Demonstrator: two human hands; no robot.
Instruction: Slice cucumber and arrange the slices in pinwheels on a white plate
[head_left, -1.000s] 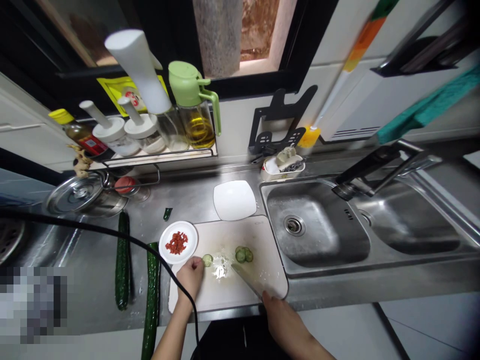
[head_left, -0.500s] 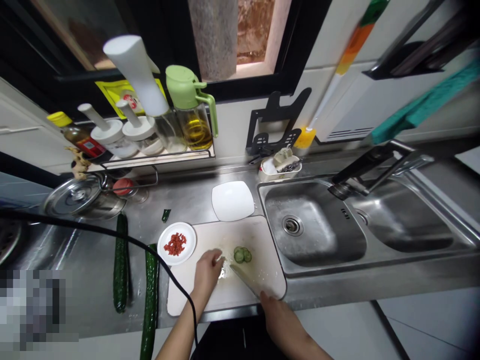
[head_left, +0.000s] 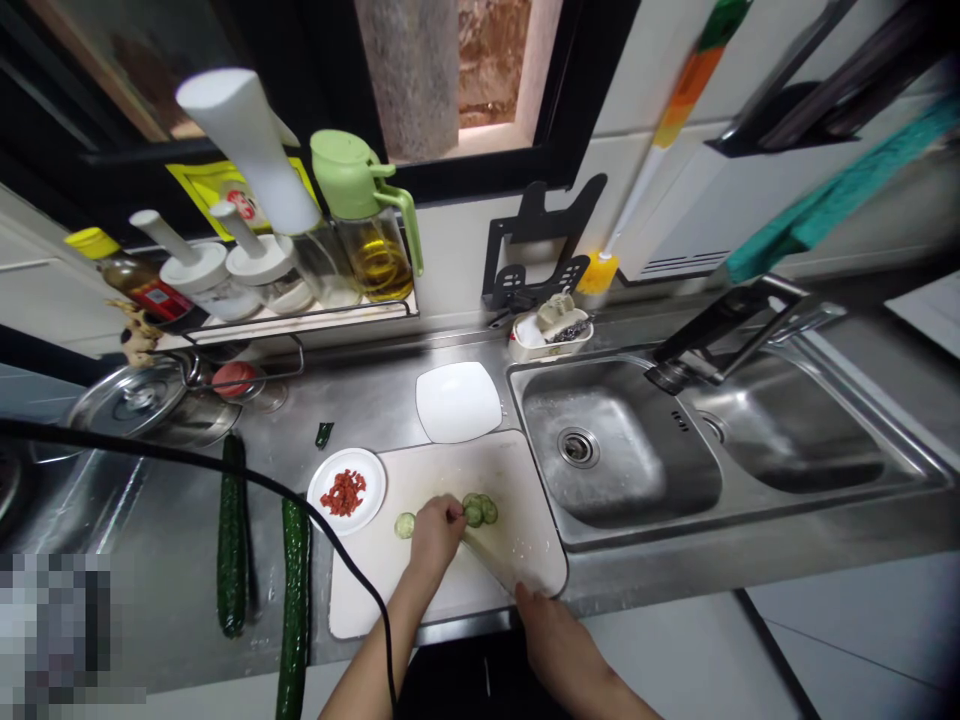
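My left hand [head_left: 438, 533] is over the cutting board [head_left: 367, 600], thumb and fingers pinched at the left edge of a small overlapping group of cucumber slices [head_left: 481, 510]. The fingers partly hide the slice they pinch. One separate cucumber slice [head_left: 405, 525] lies flat just left of this hand. At the board's lower right, my right hand [head_left: 553, 635] is closed around the handle of a knife [head_left: 491, 562]. Its blade points up and left, its tip close to the slices and my left fingertips. The knife handle is hidden inside my palm.
A white plate of chopped red pieces [head_left: 375, 478] overlaps the board's left corner. Behind the board lies a white square dish [head_left: 459, 402]. Two whole cucumbers [head_left: 232, 540] lie left. A double sink [head_left: 622, 450] adjoins on the right. A black cable [head_left: 330, 530] crosses the view before my left forearm.
My left hand has shifted right to the group of slices and its fingers have closed. A single slice now shows on its left. The right hand still holds the knife, nearly unmoved.
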